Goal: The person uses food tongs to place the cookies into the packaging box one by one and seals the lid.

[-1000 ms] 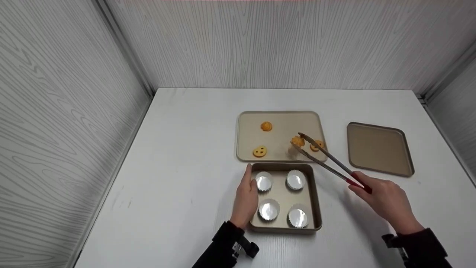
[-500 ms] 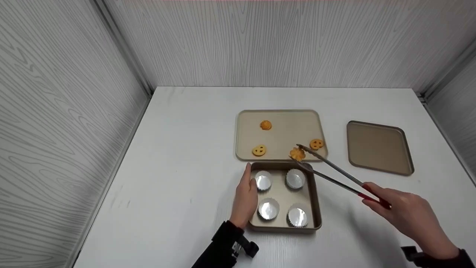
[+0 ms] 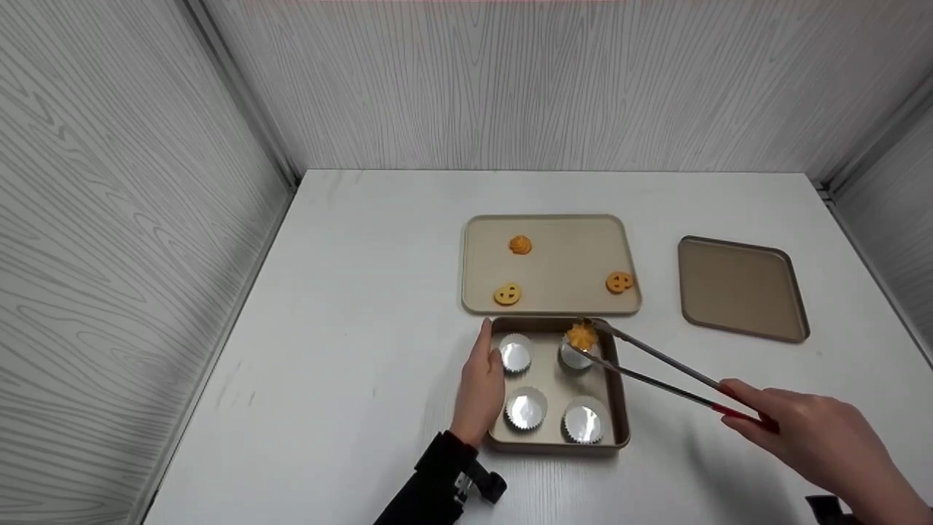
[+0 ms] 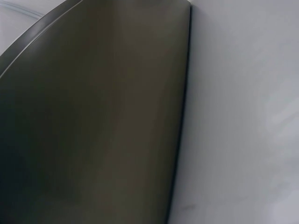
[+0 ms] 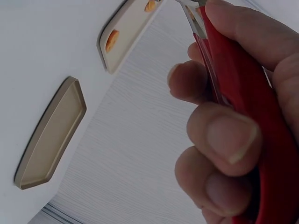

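Note:
My left hand [image 3: 479,394] holds the left wall of a deep square baking pan [image 3: 621,408], fingers along the outside and thumb over the rim. Several silvery paper-edged baking cups [image 3: 526,408] stand inside. My right hand [image 3: 816,430] grips metal tongs [image 3: 670,361] by their red handles [image 5: 247,93]. At the tong tips an orange swirled cookie [image 3: 582,336] is over the far right cup [image 3: 576,357]; whether it touches the cup, I cannot tell. In the left wrist view the pan's dark outer wall [image 4: 103,112] fills much of the frame; no fingers show there.
Behind the pan lies a shallow beige tray [image 3: 561,251] with a swirled cookie [image 3: 520,245], a pale holed cookie [image 3: 507,294] and an orange holed cookie [image 3: 619,282]. A brown tray [image 3: 743,288] lies to the right. Pale wood-grain walls [image 3: 466,87] bound the white table [image 3: 350,350].
The tongs carried the swirled cookie from over the beige tray toward me, to over the pan's far right cup. My right hand moved back and rightward; my left hand stayed on the pan.

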`<action>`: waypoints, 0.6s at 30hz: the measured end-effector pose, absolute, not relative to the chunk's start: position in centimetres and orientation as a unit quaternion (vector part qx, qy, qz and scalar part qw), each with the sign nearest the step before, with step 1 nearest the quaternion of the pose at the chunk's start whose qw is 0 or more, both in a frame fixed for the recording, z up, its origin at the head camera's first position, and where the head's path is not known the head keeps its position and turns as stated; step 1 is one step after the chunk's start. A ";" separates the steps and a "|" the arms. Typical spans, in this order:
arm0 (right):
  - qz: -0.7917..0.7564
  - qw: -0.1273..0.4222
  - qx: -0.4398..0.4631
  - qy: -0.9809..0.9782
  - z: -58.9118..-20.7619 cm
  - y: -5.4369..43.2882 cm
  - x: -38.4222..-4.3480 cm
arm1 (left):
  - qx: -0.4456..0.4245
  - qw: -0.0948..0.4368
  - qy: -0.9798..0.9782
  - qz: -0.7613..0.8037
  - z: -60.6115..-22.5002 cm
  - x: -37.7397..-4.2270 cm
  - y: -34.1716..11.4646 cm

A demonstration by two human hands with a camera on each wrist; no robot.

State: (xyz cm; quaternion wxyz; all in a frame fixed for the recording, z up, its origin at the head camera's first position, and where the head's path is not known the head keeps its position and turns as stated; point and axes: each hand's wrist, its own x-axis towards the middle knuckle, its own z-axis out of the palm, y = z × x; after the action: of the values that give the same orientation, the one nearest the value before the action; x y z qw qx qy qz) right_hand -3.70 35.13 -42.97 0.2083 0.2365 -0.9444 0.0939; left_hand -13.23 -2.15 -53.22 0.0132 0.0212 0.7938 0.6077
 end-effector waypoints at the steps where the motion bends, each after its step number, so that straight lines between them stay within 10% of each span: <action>1: 0.093 0.207 0.236 -0.945 -42.9 35.1 -3.6 | 0.020 0.013 0.794 0.608 -53.2 -13.2 -2.2; 18: 0.044 0.213 0.245 -0.945 -42.6 33.6 -3.5 | 0.012 0.024 0.796 0.605 -52.8 -13.1 -2.1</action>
State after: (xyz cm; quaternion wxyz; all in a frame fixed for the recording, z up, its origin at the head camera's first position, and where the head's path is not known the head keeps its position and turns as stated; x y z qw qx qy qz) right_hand -3.54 33.62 -42.64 0.2125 0.2448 -0.9450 0.0442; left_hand -13.07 -2.12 -52.77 0.0235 0.0120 0.7961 0.6046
